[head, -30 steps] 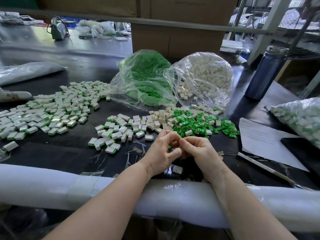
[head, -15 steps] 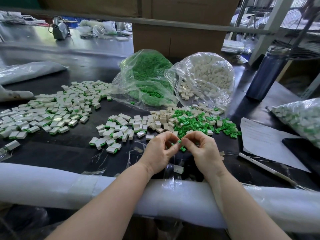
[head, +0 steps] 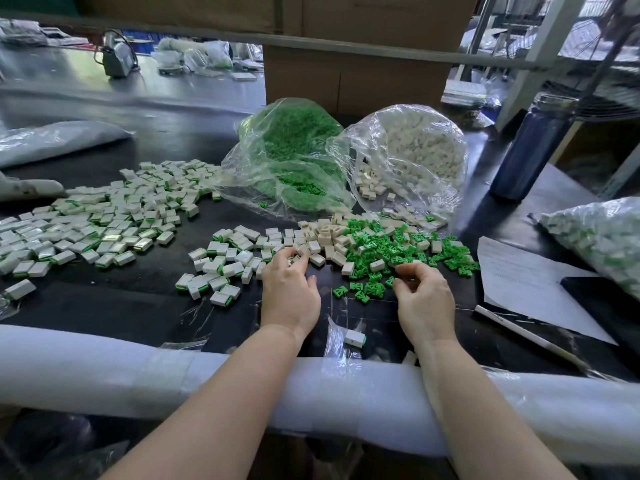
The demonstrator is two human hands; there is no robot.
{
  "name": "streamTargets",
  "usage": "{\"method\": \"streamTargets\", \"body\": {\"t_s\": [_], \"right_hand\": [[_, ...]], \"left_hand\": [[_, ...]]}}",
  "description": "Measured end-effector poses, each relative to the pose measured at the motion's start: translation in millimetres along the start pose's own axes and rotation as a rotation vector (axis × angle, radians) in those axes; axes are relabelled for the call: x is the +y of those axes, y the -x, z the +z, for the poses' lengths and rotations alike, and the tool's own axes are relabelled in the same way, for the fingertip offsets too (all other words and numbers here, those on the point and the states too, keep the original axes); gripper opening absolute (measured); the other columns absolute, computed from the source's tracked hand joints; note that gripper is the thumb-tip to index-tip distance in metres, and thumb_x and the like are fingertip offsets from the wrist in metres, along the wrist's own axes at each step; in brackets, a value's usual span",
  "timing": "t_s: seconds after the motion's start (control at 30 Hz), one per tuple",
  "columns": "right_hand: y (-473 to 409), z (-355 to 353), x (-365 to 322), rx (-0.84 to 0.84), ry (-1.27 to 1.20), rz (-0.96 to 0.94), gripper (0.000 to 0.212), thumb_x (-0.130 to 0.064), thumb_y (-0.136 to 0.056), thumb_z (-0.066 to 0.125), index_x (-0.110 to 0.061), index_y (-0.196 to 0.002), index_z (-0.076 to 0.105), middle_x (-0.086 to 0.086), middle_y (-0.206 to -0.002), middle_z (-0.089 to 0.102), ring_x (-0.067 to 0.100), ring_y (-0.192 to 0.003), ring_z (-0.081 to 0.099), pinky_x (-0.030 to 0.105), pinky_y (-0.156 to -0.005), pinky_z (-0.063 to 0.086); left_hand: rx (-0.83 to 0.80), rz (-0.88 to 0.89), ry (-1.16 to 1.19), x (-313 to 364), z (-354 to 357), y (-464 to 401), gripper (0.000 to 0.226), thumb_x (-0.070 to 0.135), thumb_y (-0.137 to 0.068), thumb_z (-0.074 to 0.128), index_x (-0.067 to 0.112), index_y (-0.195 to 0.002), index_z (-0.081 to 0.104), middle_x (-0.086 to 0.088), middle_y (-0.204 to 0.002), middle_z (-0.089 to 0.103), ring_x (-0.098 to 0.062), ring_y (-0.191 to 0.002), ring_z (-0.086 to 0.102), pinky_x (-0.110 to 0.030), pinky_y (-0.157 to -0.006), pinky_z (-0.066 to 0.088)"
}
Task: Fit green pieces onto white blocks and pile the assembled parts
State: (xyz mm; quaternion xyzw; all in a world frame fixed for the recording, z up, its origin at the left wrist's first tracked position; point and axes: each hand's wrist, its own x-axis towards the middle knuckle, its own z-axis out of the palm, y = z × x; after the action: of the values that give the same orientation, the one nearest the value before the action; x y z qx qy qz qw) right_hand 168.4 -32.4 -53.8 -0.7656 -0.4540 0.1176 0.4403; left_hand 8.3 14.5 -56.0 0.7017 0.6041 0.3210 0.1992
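My left hand reaches forward, its fingertips touching loose white blocks in the middle of the black table; the thumb stays apart. My right hand is at the near edge of the scattered green pieces, fingers and thumb curled and pinching a green piece. Assembled white-and-green parts lie in a small pile left of my left hand and in a large spread at far left. One assembled part lies near the table's front edge between my wrists.
An open bag of green pieces and one of white blocks stand behind. A dark bottle, a paper sheet, a pen and a filled bag are at right. Foam padding covers the front edge.
My hands were together in front of me, working on a part. They have separated and moved forward: the left to the white blocks, the right to the green pieces.
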Motion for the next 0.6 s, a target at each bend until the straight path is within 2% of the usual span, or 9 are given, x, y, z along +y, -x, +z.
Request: {"method": "streamTargets", "body": {"t_s": [0.03,0.13,0.3,0.4,0.5,0.6], "right_hand": [[0.2,0.6,-0.2,-0.016,0.043,-0.013,0.018,-0.01,-0.089,0.059,-0.01,-0.106,0.064,0.006,-0.109,0.058,0.025,-0.106,0.051,0.029,-0.09,0.039],[1.1,3.3,-2.2,-0.047,0.133,-0.066,0.029,-0.013,-0.091,0.056,-0.014,-0.119,0.06,0.002,-0.122,0.054,0.022,-0.114,0.044,0.034,-0.098,0.035],[-1.9,10.2,-4.7,-0.101,0.311,-0.103,0.048,-0.006,-0.096,0.042,-0.035,-0.133,0.048,-0.002,-0.136,0.04,0.02,-0.122,0.039,0.045,-0.096,0.037],[-5.2,13.2,-5.2,-0.124,0.406,-0.081,0.056,0.0,-0.094,0.038,-0.038,-0.134,0.047,-0.002,-0.137,0.037,0.02,-0.124,0.037,0.042,-0.093,0.036],[-6.8,15.5,-5.9,-0.078,0.385,-0.077,0.04,-0.004,-0.095,0.041,-0.03,-0.122,0.055,0.001,-0.125,0.044,0.022,-0.114,0.042,0.038,-0.085,0.035],[-7.1,16.8,-6.2,-0.022,0.375,-0.081,0.015,-0.012,-0.096,0.046,-0.02,-0.105,0.055,0.003,-0.115,0.048,0.024,-0.105,0.047,0.036,-0.079,0.036]], "left_hand": [[-0.018,0.003,-0.037,0.2,0.6,0.1,0.046,0.018,-0.096,0.045,0.015,-0.141,0.038,-0.001,-0.149,0.024,-0.021,-0.136,0.016,-0.024,-0.11,0.013],[-0.039,0.036,-0.089,0.6,2.0,0.3,0.047,0.02,-0.096,0.044,0.012,-0.142,0.036,-0.001,-0.153,0.017,-0.019,-0.141,0.008,-0.024,-0.112,0.002],[-0.021,0.097,-0.039,1.0,2.1,2.8,0.039,0.021,-0.095,0.049,0.009,-0.131,0.05,-0.001,-0.143,0.031,-0.019,-0.134,0.019,-0.025,-0.111,0.015],[-0.006,0.158,-0.027,1.8,3.7,4.1,0.034,0.021,-0.094,0.051,0.009,-0.125,0.055,-0.001,-0.137,0.036,-0.017,-0.128,0.026,-0.022,-0.108,0.018],[0.006,0.195,-0.028,1.2,5.9,4.5,0.028,0.02,-0.093,0.052,0.009,-0.118,0.06,-0.001,-0.13,0.039,-0.015,-0.122,0.029,-0.017,-0.103,0.019],[0.01,0.219,-0.022,1.2,6.3,5.2,0.024,0.019,-0.093,0.052,0.01,-0.113,0.062,0.001,-0.122,0.042,-0.012,-0.115,0.031,-0.012,-0.096,0.019]]}}
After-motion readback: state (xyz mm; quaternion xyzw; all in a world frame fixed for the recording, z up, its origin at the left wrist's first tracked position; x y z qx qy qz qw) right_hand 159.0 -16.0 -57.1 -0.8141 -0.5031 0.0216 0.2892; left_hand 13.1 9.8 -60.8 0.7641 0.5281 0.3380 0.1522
